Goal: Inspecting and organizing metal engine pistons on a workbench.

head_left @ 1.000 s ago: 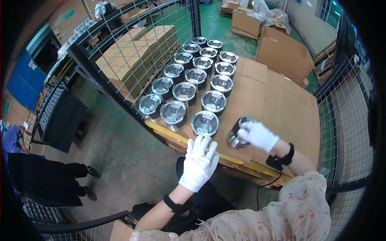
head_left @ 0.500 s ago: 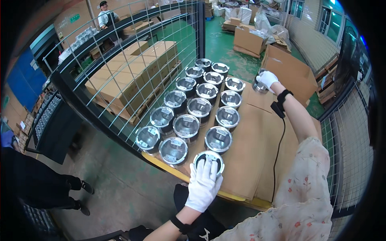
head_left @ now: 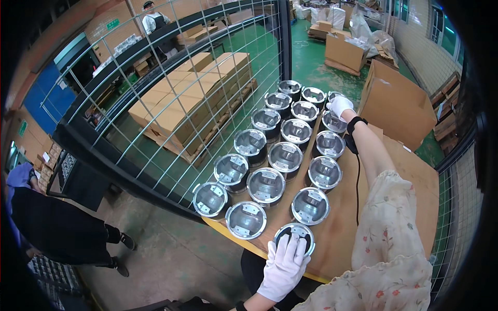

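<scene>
Several round metal pistons (head_left: 266, 185) stand crown down in three rows on a cardboard-covered table (head_left: 363, 207). My left hand (head_left: 284, 267), in a white glove, lies palm down with fingers spread on the nearest piston (head_left: 294, 233) at the table's front edge. My right hand (head_left: 340, 106), also gloved and with a black wrist strap, is stretched out to the far end of the right row. It is closed over a piston (head_left: 332, 96) there, which it mostly hides.
A wire mesh fence (head_left: 207, 78) runs along the table's left side, with stacked cartons on a pallet (head_left: 192, 98) behind it. A large brown carton (head_left: 399, 103) stands at the right. A person in dark clothes (head_left: 57, 228) stands lower left, another (head_left: 153, 20) far off.
My right hand carried a piston from the near right of the table to the far end of the right row. My left hand came down from the air onto the nearest piston.
</scene>
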